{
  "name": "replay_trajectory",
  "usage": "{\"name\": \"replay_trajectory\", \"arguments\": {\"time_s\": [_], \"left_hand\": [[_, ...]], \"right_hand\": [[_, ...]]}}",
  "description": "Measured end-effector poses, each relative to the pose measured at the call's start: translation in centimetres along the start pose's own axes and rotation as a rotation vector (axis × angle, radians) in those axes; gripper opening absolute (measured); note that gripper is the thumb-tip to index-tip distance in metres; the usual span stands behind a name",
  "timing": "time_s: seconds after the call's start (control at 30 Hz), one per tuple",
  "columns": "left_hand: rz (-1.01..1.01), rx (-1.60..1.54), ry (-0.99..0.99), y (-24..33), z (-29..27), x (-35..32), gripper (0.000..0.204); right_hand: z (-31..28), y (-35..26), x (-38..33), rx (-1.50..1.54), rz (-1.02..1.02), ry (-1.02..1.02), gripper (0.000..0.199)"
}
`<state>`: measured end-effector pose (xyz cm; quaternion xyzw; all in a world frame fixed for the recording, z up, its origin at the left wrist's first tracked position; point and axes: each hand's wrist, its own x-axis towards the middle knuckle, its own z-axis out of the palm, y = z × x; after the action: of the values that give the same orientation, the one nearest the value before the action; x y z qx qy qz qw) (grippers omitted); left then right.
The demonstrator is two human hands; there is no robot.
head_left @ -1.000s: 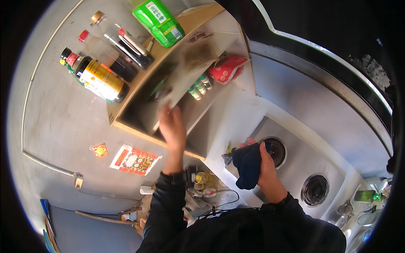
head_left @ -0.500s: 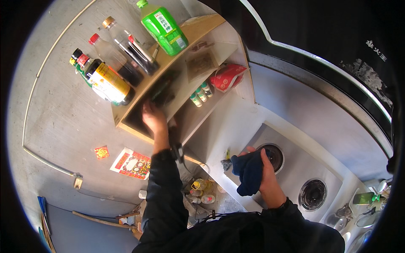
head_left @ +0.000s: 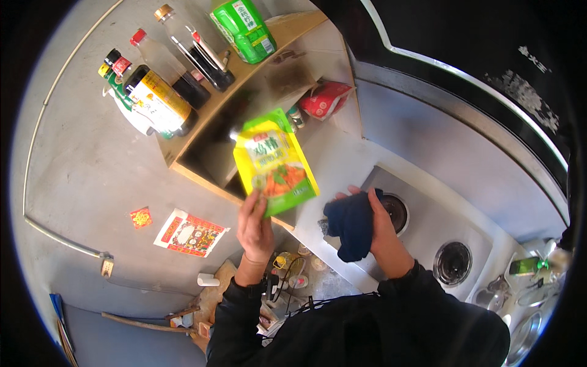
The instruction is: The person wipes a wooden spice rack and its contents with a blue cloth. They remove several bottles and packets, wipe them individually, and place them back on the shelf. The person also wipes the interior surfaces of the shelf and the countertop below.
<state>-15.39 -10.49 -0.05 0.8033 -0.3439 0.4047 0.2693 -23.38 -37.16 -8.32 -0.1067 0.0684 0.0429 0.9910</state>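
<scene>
My left hand [head_left: 254, 232] pinches the lower edge of a yellow and green seasoning pouch [head_left: 275, 162], held up in front of the wooden shelf [head_left: 244, 82]. The pouch hides part of the shelf's compartments. Over the stove [head_left: 422, 244], my right hand [head_left: 388, 235] grips a bunched dark blue cloth [head_left: 353, 226]. Its thumb lies along the cloth's right side, and the other fingers are mostly hidden behind it.
Sauce bottles [head_left: 162, 101] and a green jug [head_left: 244, 30] stand on top of the shelf. Inside lie a red packet [head_left: 326, 99] and small jars [head_left: 296, 116]. A dark range hood [head_left: 465, 30] overhangs the stove; dishes [head_left: 526, 336] sit at the right.
My left hand has come out of the shelf compartment, bringing the pouch down toward me. My right hand still holds the cloth, now slightly higher in the picture.
</scene>
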Motion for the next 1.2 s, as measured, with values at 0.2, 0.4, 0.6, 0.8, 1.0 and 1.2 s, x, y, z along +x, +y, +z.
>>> {"name": "replay_trajectory", "arguments": {"time_s": [0.2, 0.4, 0.6, 0.8, 1.0, 1.2], "left_hand": [[0.152, -0.169, -0.13, 1.9, -3.0, -3.4, 0.045], [0.002, -0.326, -0.108, 2.0, -5.4, -6.0, 0.042], [-0.821, -1.024, -0.332, 1.7, -6.7, -5.9, 0.045], [-1.064, -1.125, -0.393, 1.4, -6.3, -8.5, 0.028], [-1.148, -1.218, -0.208, -1.2, -8.2, -9.1, 0.03], [-1.272, -1.311, -0.207, 0.4, -6.1, -7.8, 0.036]], "right_hand": [[6.3, 1.7, -0.6, -0.498, -0.211, 0.045, 0.06], [6.8, 5.4, -1.5, -0.913, -0.225, 0.078, 0.025], [7.3, 7.9, -3.4, -1.343, -0.392, 0.044, 0.022], [6.1, 10.4, -3.8, -1.38, -0.587, 0.234, 0.028], [5.0, 6.2, -2.7, -0.643, -0.541, 0.258, 0.03], [3.0, 7.4, -4.9, -0.369, -0.385, 0.29, 0.037]]}}
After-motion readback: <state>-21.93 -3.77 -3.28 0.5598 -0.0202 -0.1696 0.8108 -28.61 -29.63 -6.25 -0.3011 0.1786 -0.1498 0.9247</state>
